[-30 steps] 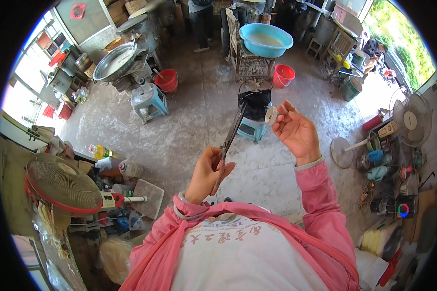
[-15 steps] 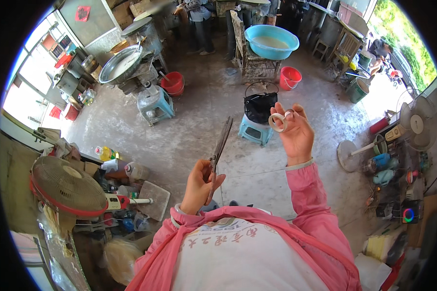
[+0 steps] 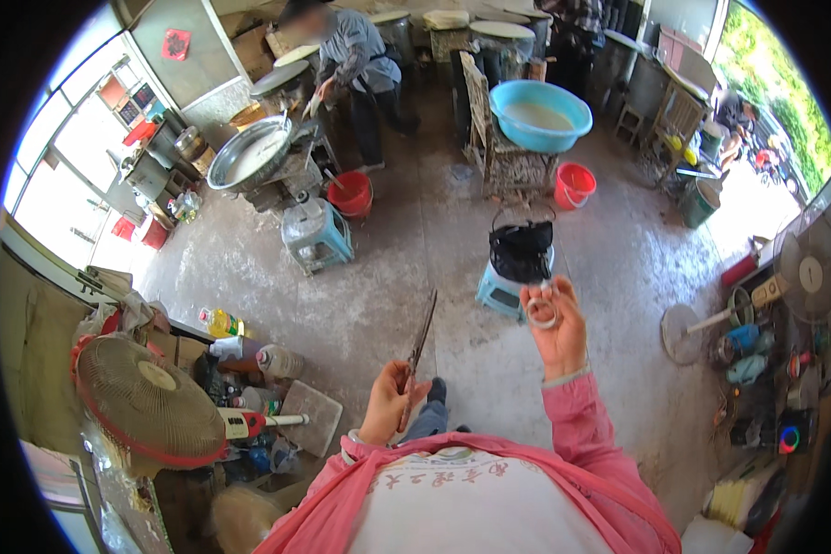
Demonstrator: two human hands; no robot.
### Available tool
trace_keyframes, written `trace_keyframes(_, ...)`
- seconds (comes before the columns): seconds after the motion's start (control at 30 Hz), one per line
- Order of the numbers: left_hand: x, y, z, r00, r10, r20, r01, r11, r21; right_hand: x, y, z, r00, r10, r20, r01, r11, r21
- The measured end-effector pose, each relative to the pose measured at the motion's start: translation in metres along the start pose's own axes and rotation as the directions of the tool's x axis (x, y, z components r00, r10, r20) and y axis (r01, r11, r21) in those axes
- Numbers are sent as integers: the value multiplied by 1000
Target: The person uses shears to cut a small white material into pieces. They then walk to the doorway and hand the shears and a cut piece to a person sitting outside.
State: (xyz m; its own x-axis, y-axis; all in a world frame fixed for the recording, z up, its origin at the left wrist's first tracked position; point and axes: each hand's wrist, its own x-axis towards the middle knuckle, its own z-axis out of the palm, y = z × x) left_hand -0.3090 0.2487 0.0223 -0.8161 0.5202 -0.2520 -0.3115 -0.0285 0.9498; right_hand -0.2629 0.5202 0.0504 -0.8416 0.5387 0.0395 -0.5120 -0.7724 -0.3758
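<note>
My left hand (image 3: 392, 399) grips the handles of a long pair of dark scissors (image 3: 422, 338), blades pointing up and away from me. My right hand (image 3: 556, 331) is raised at chest height and pinches a small white ring-shaped roll of tape (image 3: 542, 312) between its fingers. Both forearms wear pink sleeves. The two hands are about a hand's width apart and do not touch.
A small blue stool (image 3: 501, 293) with a black pot (image 3: 521, 249) on it stands just ahead. Beyond are a blue tub (image 3: 540, 114), red buckets (image 3: 574, 185), and a person (image 3: 355, 65) working at a large metal basin (image 3: 249, 152). An electric fan (image 3: 148, 403) stands at my left.
My right hand has closed around the white ring and moved slightly right. The scissors in my left hand have stayed upright. The view has tilted up, showing more of the far room.
</note>
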Motion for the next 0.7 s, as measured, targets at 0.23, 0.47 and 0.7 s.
trace_keyframes(0.23,61,19,-30,998,-1,-65,3,999,43,47,24,0,998,-8,-55,-2,984,-176)
trace_keyframes(0.47,119,26,-53,995,-30,-91,29,999,-14,79,46,4,984,67,-168,-141,865,-481)
trace_keyframes(0.7,180,-1,-35,981,-188,48,175,964,201,77,40,-24,985,89,-145,-163,747,-644)
